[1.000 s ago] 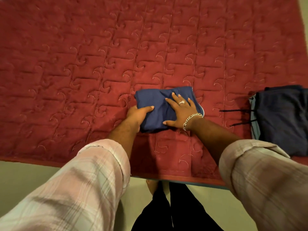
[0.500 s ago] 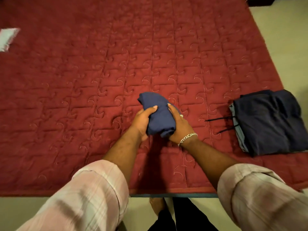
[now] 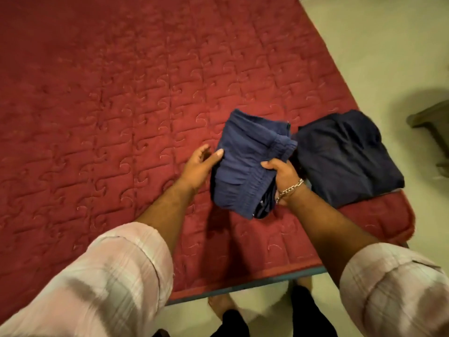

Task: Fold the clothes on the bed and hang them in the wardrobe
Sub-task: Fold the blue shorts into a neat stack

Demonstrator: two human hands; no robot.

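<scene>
Change: folded blue garment point(image 3: 247, 164) has moved rightward, now lifted beside the dark folded pile point(image 3: 345, 156).
Right hand point(image 3: 283, 177): thumb clamps the garment's near edge.
Left hand point(image 3: 200, 166): fingers loose, thumb touching cloth.
Room: pile sits at the red mattress point(image 3: 97, 117) corner; open quilt leftward.

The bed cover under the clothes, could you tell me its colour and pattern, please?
The bed cover is dark red, quilted with stitched swirls; the head view shows it.
</scene>
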